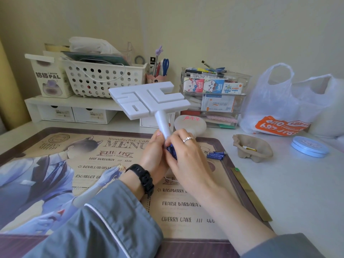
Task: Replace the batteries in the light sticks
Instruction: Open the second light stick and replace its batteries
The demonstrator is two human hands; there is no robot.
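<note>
A white light stick [149, 98] with a flat, maze-like head is held tilted above the desk mat, head pointing up and away. My left hand [153, 155] grips its handle from the left. My right hand [183, 151], wearing a ring, curls round the handle's lower end, where blue batteries [172, 150] show between the fingers. Several loose blue batteries [216, 155] lie on the mat to the right. A second light stick [189, 123] with a round frosted head and red writing lies behind my hands.
A cardboard cup holder [253, 148] with a small yellow item stands right of the mat [93, 164]. A round blue tin [310, 147] and white plastic bag [283, 108] are further right. Baskets, drawers and clear organisers line the back wall.
</note>
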